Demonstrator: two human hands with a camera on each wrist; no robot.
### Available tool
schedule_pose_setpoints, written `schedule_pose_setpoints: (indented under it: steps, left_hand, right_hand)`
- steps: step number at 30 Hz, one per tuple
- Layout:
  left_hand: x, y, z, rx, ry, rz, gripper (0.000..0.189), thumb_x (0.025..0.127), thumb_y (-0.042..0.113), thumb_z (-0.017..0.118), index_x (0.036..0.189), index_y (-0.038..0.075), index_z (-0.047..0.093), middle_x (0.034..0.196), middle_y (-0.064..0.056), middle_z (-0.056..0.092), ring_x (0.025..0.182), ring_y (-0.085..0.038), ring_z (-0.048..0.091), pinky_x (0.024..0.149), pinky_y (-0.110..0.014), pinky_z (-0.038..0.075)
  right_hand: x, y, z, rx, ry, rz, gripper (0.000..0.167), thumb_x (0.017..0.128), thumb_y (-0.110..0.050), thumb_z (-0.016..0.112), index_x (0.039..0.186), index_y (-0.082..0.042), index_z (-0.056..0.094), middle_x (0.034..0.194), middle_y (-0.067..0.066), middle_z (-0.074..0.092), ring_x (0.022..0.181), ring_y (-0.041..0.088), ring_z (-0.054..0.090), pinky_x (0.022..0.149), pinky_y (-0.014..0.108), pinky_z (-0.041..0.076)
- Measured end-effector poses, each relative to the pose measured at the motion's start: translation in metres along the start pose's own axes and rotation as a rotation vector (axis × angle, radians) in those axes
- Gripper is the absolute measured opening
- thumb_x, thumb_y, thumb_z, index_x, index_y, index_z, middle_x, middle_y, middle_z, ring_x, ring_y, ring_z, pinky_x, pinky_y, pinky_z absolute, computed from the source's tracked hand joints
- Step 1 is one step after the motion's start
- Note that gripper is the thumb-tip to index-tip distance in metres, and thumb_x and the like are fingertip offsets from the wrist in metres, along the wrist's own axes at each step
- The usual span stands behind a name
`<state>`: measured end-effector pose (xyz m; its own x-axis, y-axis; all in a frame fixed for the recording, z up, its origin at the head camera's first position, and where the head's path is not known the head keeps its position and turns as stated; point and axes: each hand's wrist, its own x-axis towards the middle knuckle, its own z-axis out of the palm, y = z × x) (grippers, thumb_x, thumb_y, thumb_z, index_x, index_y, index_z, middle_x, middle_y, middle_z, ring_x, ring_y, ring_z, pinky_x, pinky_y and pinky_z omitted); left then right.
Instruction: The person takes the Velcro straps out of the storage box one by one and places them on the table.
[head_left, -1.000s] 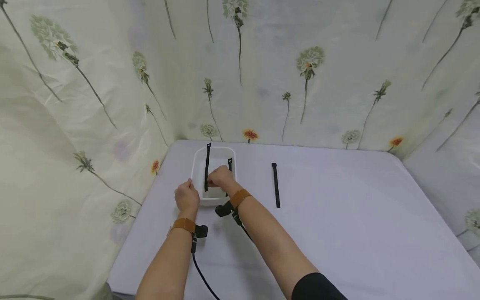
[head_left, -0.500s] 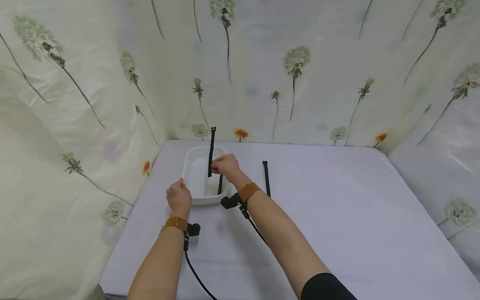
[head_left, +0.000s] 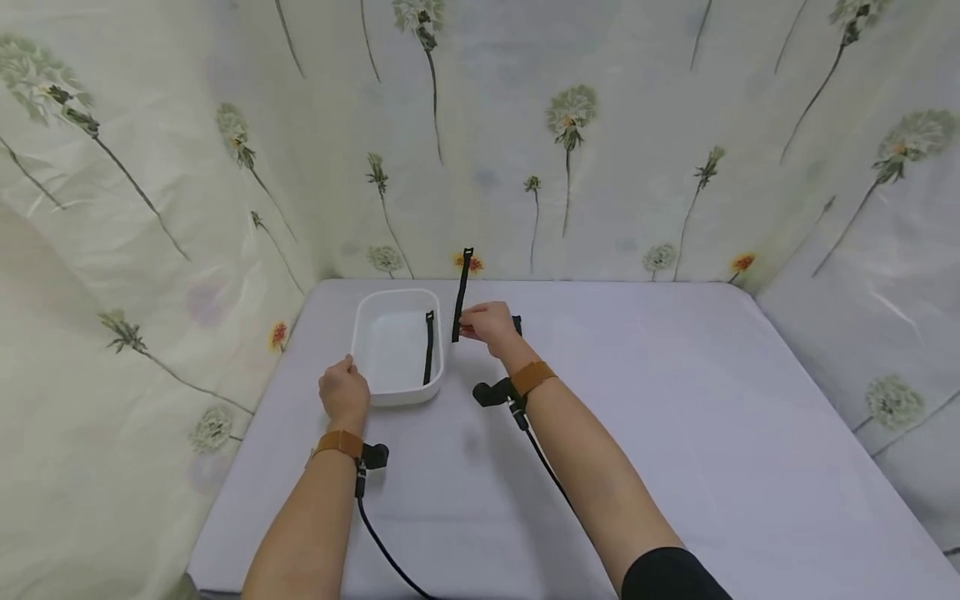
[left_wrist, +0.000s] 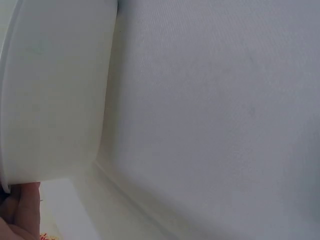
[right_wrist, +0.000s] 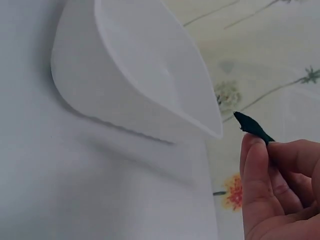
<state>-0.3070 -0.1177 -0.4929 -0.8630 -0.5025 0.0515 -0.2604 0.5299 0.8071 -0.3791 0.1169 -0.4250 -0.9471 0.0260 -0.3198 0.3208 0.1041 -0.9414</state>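
Observation:
My right hand point(head_left: 491, 323) pinches a black cable strap point(head_left: 462, 287) near its lower end, just right of the white plastic tub point(head_left: 397, 399). The strap stands upright in the air, its slotted head at the top. In the right wrist view, thumb and fingers point(right_wrist: 257, 172) close on the strap's dark end point(right_wrist: 250, 126). My left hand point(head_left: 345, 390) holds the tub's left rim; the left wrist view shows its fingers point(left_wrist: 27, 207) at the rim of the tub wall point(left_wrist: 55, 95). A second black strap point(head_left: 429, 348) lies inside the tub along its right side.
A third black strap point(head_left: 517, 322) lies on the table, mostly hidden behind my right hand and wrist. The white-covered table point(head_left: 675, 417) meets flower-printed sheeting point(head_left: 615, 183) at the back and sides. Cables run from both wrist cameras toward me.
My right hand has lifted the pinched strap out of the tub and carried it rightward past the rim. The left hand stays on the tub. The view has turned slightly right.

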Motion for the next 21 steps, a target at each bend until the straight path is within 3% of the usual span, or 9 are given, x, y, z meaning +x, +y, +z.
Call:
schedule_pose_setpoints:
  steps: [6,11,21]
  left_hand:
    - [-0.001,0.000,0.000,-0.002,-0.007,0.001,0.034,0.101,0.000,0.051,0.133,-0.005,0.059,0.134,-0.025,0.062,0.124,-0.044,0.058,0.103,-0.050,0.051]
    - [-0.001,-0.001,-0.001,-0.006,-0.002,0.016,0.033,0.101,0.000,0.051,0.133,-0.006,0.059,0.134,-0.025,0.062,0.125,-0.042,0.059,0.104,-0.049,0.051]
    - [-0.004,0.001,-0.002,-0.027,-0.018,0.016,0.034,0.102,0.000,0.050,0.134,-0.008,0.057,0.134,-0.027,0.060,0.127,-0.041,0.059,0.104,-0.048,0.052]
  right_hand:
    - [0.000,0.008,-0.018,-0.018,0.013,0.019,0.026,0.096,-0.004,0.063,0.119,0.006,0.067,0.113,0.019,0.068,0.079,0.014,0.065,0.087,0.028,0.060]
    - [0.002,0.018,-0.022,-0.017,0.016,0.041,0.026,0.095,-0.003,0.063,0.120,0.007,0.067,0.113,0.019,0.068,0.076,0.012,0.065,0.079,0.023,0.061]
    - [-0.001,0.029,-0.025,-0.034,0.016,0.060,0.025,0.096,-0.003,0.063,0.119,0.007,0.067,0.108,0.018,0.068,0.075,0.012,0.064,0.075,0.021,0.060]
